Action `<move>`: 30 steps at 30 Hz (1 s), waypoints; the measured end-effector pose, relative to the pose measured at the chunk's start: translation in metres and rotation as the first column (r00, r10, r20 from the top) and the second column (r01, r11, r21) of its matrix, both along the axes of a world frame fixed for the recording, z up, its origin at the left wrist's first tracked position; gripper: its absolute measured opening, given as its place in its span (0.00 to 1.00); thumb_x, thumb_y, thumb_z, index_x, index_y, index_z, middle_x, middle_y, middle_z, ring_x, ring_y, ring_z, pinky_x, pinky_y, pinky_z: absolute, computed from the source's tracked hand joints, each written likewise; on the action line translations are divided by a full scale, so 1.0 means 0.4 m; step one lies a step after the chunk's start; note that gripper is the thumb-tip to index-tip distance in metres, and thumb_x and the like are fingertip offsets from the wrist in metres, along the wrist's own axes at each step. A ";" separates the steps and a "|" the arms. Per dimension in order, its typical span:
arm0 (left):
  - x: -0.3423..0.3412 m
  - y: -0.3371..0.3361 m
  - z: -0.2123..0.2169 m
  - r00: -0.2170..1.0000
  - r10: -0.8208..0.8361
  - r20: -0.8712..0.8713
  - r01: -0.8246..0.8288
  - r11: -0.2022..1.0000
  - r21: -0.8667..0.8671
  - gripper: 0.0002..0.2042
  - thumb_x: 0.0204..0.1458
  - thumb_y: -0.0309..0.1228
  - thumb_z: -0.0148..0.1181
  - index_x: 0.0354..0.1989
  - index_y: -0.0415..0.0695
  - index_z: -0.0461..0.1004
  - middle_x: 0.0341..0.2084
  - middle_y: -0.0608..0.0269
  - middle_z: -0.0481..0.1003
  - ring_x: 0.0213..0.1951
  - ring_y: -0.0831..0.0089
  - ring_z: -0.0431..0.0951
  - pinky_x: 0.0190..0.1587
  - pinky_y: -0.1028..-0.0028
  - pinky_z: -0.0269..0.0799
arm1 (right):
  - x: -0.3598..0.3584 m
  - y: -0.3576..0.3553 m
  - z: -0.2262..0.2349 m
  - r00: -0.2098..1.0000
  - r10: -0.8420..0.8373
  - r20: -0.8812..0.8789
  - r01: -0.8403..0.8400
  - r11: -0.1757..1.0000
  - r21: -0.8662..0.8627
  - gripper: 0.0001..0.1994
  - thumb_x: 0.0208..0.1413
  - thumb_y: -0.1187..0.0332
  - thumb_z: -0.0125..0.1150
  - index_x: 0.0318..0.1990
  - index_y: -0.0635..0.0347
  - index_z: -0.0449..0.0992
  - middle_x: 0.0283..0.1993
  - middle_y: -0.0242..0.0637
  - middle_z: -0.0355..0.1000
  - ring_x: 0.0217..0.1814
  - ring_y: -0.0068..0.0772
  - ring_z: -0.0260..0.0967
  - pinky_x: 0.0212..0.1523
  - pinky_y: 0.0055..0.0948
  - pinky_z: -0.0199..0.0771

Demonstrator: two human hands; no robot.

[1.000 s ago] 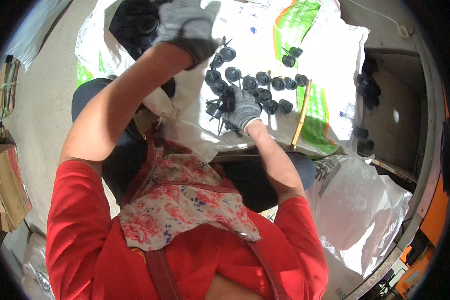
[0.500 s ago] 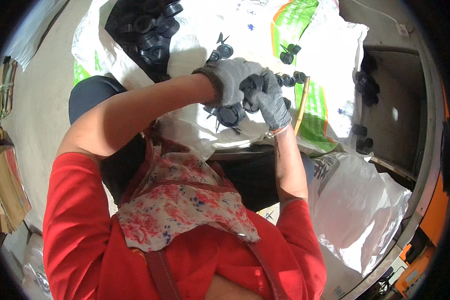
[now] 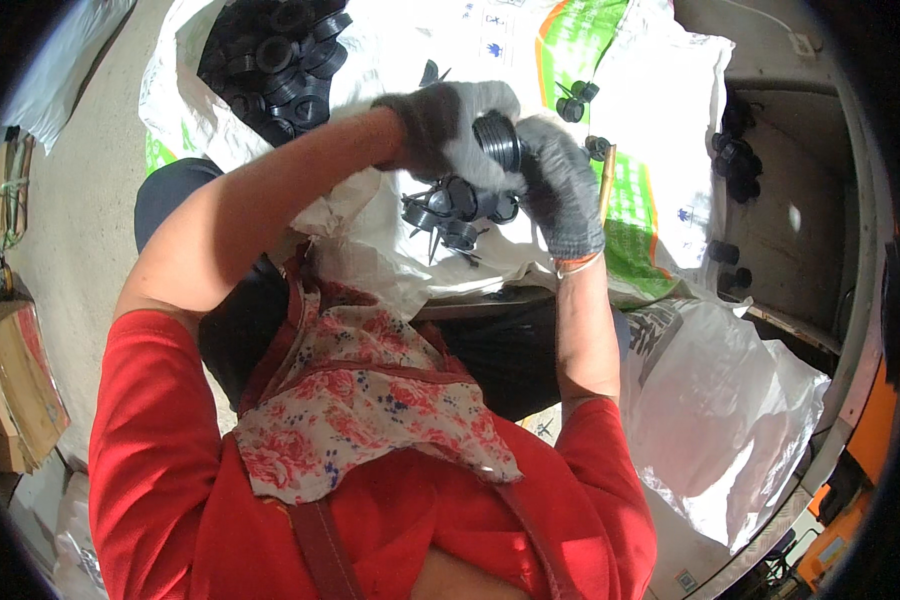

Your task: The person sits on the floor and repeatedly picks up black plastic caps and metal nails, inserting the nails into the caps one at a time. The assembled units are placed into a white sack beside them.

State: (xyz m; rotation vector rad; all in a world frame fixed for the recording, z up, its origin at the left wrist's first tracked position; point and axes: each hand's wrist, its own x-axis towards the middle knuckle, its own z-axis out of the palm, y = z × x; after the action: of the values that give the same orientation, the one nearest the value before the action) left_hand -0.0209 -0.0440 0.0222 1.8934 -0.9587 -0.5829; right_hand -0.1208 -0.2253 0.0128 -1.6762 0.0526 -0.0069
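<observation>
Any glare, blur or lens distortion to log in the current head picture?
Head view: glare burns out much of the white sack; blur softens the left hand and right hand; straight edges bow near the periphery; the apron reads fairly clear.

Left hand (image 3: 450, 128) and right hand (image 3: 562, 185) are both sporting grey gloves, and the ribbed piece (image 3: 497, 142) in the grip is showing plain black. The pieces (image 3: 458, 233) just below the grip are looking equally black, same with the heap (image 3: 288, 85) off to its left. Right of the grip, the white sack (image 3: 685, 120) is flashing a green stripe (image 3: 625, 215) edged in orange. Closer in than the grip, the apron (image 3: 390, 410) is rocking red and blue florals on cream, and the sleeves (image 3: 155, 400) are glowing bright red.
</observation>
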 end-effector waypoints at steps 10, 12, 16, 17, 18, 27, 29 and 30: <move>0.051 0.018 -0.028 0.935 -0.272 -0.227 0.134 0.865 -0.483 0.29 0.37 0.19 0.64 0.52 0.43 0.64 0.49 0.62 0.68 0.49 0.71 0.71 0.52 0.71 0.69 | 0.002 -0.023 -0.022 0.975 0.208 -0.074 -0.201 0.975 0.094 0.21 0.44 0.63 0.68 0.45 0.63 0.74 0.40 0.33 0.74 0.40 0.26 0.69 0.42 0.24 0.70; 0.032 0.012 -0.028 0.970 -0.237 -0.060 0.201 0.912 -0.358 0.25 0.41 0.19 0.61 0.52 0.42 0.64 0.50 0.61 0.67 0.50 0.73 0.69 0.50 0.73 0.70 | -0.004 -0.011 0.006 0.977 0.171 -0.129 -0.176 0.984 -0.025 0.17 0.46 0.67 0.67 0.43 0.63 0.75 0.35 0.33 0.74 0.37 0.25 0.69 0.40 0.24 0.70; 0.070 -0.008 -0.123 0.677 -0.242 -0.695 -0.195 0.852 -0.487 0.19 0.48 0.22 0.57 0.51 0.41 0.66 0.43 0.60 0.71 0.48 0.76 0.71 0.44 0.76 0.73 | -0.008 0.017 -0.009 0.994 -0.003 0.106 0.044 0.922 -0.384 0.11 0.48 0.69 0.63 0.37 0.65 0.74 0.32 0.38 0.74 0.34 0.30 0.71 0.35 0.30 0.70; 0.070 -0.003 -0.140 0.767 -0.219 -0.603 -0.122 0.873 -0.472 0.19 0.48 0.23 0.58 0.51 0.41 0.66 0.40 0.58 0.72 0.45 0.74 0.73 0.43 0.74 0.74 | -0.009 0.011 -0.019 0.987 -0.046 0.152 0.102 0.917 -0.384 0.09 0.49 0.69 0.62 0.36 0.65 0.74 0.33 0.40 0.74 0.35 0.34 0.71 0.36 0.32 0.69; 0.066 0.003 -0.148 0.843 -0.195 -0.501 -0.058 0.893 -0.447 0.19 0.48 0.24 0.58 0.51 0.41 0.65 0.37 0.57 0.73 0.42 0.72 0.75 0.43 0.73 0.75 | -0.009 0.012 -0.016 0.972 -0.002 0.235 0.120 0.863 -0.490 0.09 0.48 0.69 0.61 0.36 0.64 0.73 0.34 0.41 0.73 0.38 0.37 0.71 0.39 0.34 0.69; -0.030 0.004 -0.053 0.979 -0.116 0.169 0.085 0.980 0.181 0.14 0.41 0.27 0.61 0.38 0.38 0.71 0.30 0.55 0.75 0.34 0.64 0.76 0.38 0.70 0.73 | 0.018 0.027 0.022 0.837 0.473 0.277 0.127 0.323 -0.938 0.15 0.40 0.71 0.58 0.40 0.59 0.73 0.39 0.42 0.69 0.47 0.45 0.66 0.54 0.41 0.61; -0.053 -0.010 -0.079 0.767 -0.082 0.636 -0.018 0.989 0.149 0.10 0.40 0.25 0.58 0.34 0.38 0.71 0.28 0.52 0.74 0.31 0.60 0.75 0.35 0.67 0.72 | 0.013 0.027 0.005 0.916 0.400 0.036 -0.088 0.285 -0.954 0.13 0.39 0.72 0.58 0.37 0.60 0.75 0.36 0.43 0.72 0.41 0.42 0.69 0.47 0.36 0.67; -0.065 -0.020 -0.070 0.742 -0.056 0.668 -0.010 0.996 0.094 0.10 0.40 0.24 0.58 0.33 0.39 0.71 0.27 0.53 0.74 0.30 0.60 0.74 0.35 0.67 0.72 | -0.007 0.024 -0.010 0.970 0.222 0.102 -0.096 0.731 -0.675 0.07 0.39 0.73 0.59 0.30 0.59 0.75 0.27 0.41 0.71 0.33 0.35 0.71 0.36 0.32 0.70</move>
State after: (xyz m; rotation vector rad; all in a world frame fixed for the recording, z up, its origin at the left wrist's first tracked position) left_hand -0.0469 -0.0521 -0.0059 2.2261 -1.4279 0.0862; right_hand -0.1237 -0.2156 0.0087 -2.3971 -0.2644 -0.0497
